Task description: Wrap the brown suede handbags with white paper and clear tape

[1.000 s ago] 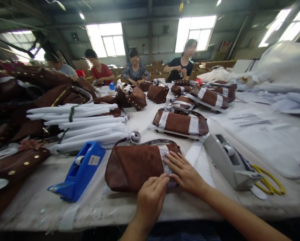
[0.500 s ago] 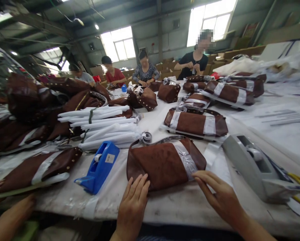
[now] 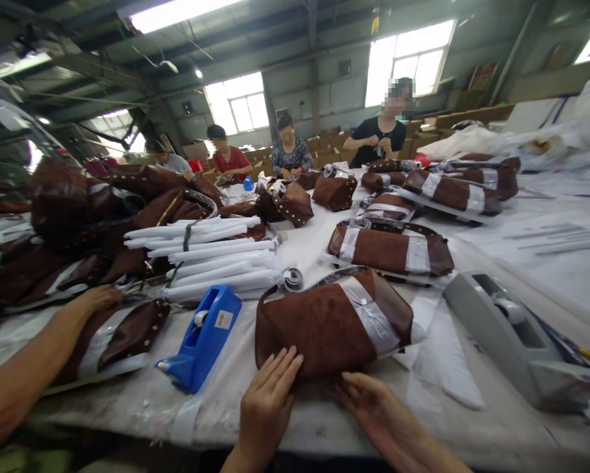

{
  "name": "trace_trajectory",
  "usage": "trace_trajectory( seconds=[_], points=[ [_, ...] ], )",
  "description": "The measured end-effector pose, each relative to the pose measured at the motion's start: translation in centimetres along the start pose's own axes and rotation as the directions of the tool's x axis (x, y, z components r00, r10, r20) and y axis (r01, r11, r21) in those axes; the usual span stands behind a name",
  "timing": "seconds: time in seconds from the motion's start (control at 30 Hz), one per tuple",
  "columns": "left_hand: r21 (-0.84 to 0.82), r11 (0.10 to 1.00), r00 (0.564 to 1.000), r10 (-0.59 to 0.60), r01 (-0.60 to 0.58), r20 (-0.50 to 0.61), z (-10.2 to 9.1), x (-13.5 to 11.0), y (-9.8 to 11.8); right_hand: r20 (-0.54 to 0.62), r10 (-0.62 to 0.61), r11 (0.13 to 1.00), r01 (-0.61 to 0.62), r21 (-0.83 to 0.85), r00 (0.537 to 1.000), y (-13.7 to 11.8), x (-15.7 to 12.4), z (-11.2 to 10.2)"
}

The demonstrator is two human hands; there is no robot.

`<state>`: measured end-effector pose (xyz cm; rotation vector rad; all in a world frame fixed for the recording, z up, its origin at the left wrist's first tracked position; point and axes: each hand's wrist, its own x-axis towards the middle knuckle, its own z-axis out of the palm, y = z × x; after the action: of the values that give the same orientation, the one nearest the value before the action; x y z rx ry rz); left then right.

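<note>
A brown suede handbag [image 3: 315, 322] lies on its side in front of me, a clear plastic band [image 3: 368, 312] around its right part and its wrapped strap along the far side. My left hand [image 3: 272, 394] rests on the bag's near left corner, fingers stretched out flat and close together. At the bag's near edge, my right hand [image 3: 374, 407] is open, palm turned inward; some of its fingertips are hidden in the shadow by the bag. To the left stands a blue tape dispenser [image 3: 204, 341], to the right a grey one [image 3: 506, 335].
White paper rolls [image 3: 216, 253] lie behind the blue dispenser. More banded bags [image 3: 388, 249] and a brown pile [image 3: 73, 203] cover the table. At left, a co-worker's arm [image 3: 33, 361] reaches across another banded bag [image 3: 122, 335]. Several people sit or stand at the far side.
My right hand has moved left, from the plastic band to the bag's near edge. My left hand stays on the bag. The co-worker's arm at left has reached forward over their bag.
</note>
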<state>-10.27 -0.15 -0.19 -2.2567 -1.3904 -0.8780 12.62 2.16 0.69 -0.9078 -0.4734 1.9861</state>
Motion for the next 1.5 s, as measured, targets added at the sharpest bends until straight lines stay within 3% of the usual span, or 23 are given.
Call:
trace_trajectory(
  seconds=[0.1, 0.27, 0.4, 0.5, 0.6, 0.77, 0.87, 0.93, 0.97, 1.03, 1.07, 1.1, 1.17, 1.27, 1.4, 1.5],
  points=[
    [-0.054, 0.998, 0.998, -0.046, 0.045, -0.030, -0.2, -0.4, -0.2, 0.046, 0.026, 0.999, -0.025, -0.036, 0.999, 0.7, 0.9, 1.1],
    [-0.053, 0.997, 0.994, -0.059, 0.054, -0.092, 0.2, -1.3, -0.1, 0.199, -0.012, 0.940, 0.079, -0.333, 0.980, 0.5, 0.3, 3.8],
    [0.043, 0.998, 0.992, -0.046, 0.052, -0.120, 1.0, -1.9, 0.9, 0.206, -0.097, 0.960, 0.146, -0.240, 0.974, 0.4, -0.3, 5.5],
    [0.098, 0.994, 0.996, -0.035, 0.043, -0.079, 1.2, -2.1, 2.0, 0.081, -0.041, 0.990, 0.052, -0.130, 0.996, 0.6, 0.1, 5.6],
    [0.112, 0.993, 1.000, -0.026, 0.026, -0.003, 1.1, -1.9, 2.7, 0.025, 0.042, 0.998, -0.040, -0.048, 0.999, 0.6, 0.5, 5.4],
    [0.137, 0.991, 0.990, 0.018, 0.002, -0.142, 1.0, -0.2, 1.7, 0.064, 0.029, 0.999, -0.027, -0.025, 0.998, -0.1, 0.0, 6.0],
    [0.123, 0.992, 0.983, 0.027, -0.004, -0.182, 0.9, 1.5, 0.5, 0.159, -0.036, 0.983, 0.064, -0.173, 0.987, -1.3, -0.3, 5.6],
    [0.105, 0.993, 0.980, -0.027, 0.048, -0.195, 0.7, 2.5, -0.1, 0.234, -0.137, 0.864, 0.232, -0.447, 0.962, -2.8, -0.4, 4.0],
    [0.097, 0.992, 0.976, -0.061, 0.083, -0.209, 0.6, 2.9, -0.3, 0.271, -0.230, 0.713, 0.352, -0.607, 0.935, -3.8, -0.4, 2.8],
    [0.082, 0.984, 0.960, -0.132, 0.156, -0.249, 0.4, 3.4, -0.5, 0.366, -0.448, 0.218, 0.496, -0.840, 0.816, -5.9, -0.3, -0.4],
    [0.078, 0.978, 0.948, -0.166, 0.193, -0.270, 0.4, 3.6, -0.5, 0.412, -0.532, -0.039, 0.465, -0.884, 0.740, -6.8, -0.3, -2.2],
    [0.075, 0.971, 0.937, -0.197, 0.227, -0.288, 0.4, 3.7, -0.5, 0.443, -0.579, -0.238, 0.377, -0.895, 0.685, -7.7, -0.1, -3.9],
    [0.076, 0.958, 0.919, -0.241, 0.277, -0.312, 0.4, 3.9, -0.4, 0.453, -0.619, -0.468, 0.162, -0.869, 0.642, -9.0, 0.3, -6.8],
    [0.082, 0.950, 0.914, -0.263, 0.301, -0.310, 0.6, 4.0, -0.3, 0.422, -0.618, -0.575, -0.015, -0.818, 0.663, -9.9, 1.5, -9.4],
    [0.068, 0.959, 0.923, -0.246, 0.277, -0.295, 0.8, 4.0, -0.1, 0.406, -0.594, -0.543, 0.026, -0.840, 0.695, -10.5, 2.6, -10.3],
    [0.042, 0.965, 0.925, -0.236, 0.260, -0.298, 0.9, 4.0, 0.1, 0.415, -0.647, -0.481, 0.080, -0.873, 0.640, -10.9, 2.4, -10.0]
  ],
)
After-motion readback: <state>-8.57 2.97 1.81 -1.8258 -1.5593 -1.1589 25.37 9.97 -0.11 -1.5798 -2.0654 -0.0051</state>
